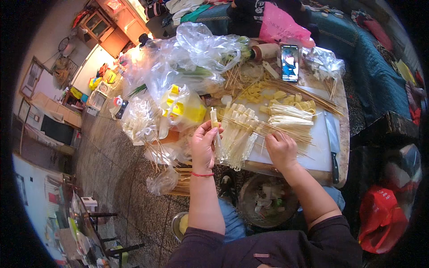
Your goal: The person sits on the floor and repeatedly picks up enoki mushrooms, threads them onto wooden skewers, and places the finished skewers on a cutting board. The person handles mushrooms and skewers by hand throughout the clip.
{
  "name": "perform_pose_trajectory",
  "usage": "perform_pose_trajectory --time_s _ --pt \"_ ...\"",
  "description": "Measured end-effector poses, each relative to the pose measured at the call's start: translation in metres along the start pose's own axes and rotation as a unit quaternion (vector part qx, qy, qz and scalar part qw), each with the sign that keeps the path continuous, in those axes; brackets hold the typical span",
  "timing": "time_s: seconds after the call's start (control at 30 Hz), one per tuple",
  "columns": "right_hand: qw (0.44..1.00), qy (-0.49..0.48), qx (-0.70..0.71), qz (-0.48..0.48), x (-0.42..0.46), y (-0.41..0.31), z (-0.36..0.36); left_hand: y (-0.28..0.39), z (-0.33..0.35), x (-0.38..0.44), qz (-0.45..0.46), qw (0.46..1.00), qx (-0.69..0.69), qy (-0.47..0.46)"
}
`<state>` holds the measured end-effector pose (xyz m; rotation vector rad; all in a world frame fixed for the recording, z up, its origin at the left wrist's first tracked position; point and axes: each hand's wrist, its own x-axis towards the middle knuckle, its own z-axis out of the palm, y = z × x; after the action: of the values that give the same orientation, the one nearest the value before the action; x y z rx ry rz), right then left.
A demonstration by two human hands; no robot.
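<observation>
My left hand [202, 142] holds a small enoki mushroom bundle [215, 125] upright, wrapped in a yellow strip that looks like tofu skin. Right beside it, skewered rows of wrapped enoki bundles [236, 134] lie on the white cutting board [258, 155]. My right hand [282, 149] is closed at the bamboo skewers [288, 134] and appears to pinch one; its fingertips are partly hidden. Behind that hand sits a pile of loose enoki [290, 120]. Pieces of the yellow strip [298, 102] are heaped at the board's far side.
A kitchen knife [332, 144] lies along the board's right edge. More skewers [310, 95] and a lit phone [289, 63] are behind. Plastic bags [201, 47] crowd the table's far left. Below the near edge stands a scrap basin [268, 204]. Another person [246, 16] is at the back.
</observation>
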<state>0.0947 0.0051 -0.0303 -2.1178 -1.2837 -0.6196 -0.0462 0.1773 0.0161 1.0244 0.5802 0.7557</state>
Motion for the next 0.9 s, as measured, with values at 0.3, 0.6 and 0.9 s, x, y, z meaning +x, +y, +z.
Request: perform_pose_trajectory --time_s 0.3,0.6,0.9 --pt "0.998 0.031 0.041 -0.044 0.009 -0.019 -0.029 -0.002 -0.003 0.005 0.034 0.998 0.043 0.034" --pt "0.991 -0.020 0.106 -0.076 0.004 -0.019 -0.049 -0.002 0.004 0.004 0.093 0.992 0.050 0.067" --pt "0.991 -0.024 0.110 -0.078 0.005 -0.015 -0.057 -0.007 0.009 0.006 0.118 0.990 0.057 0.059"
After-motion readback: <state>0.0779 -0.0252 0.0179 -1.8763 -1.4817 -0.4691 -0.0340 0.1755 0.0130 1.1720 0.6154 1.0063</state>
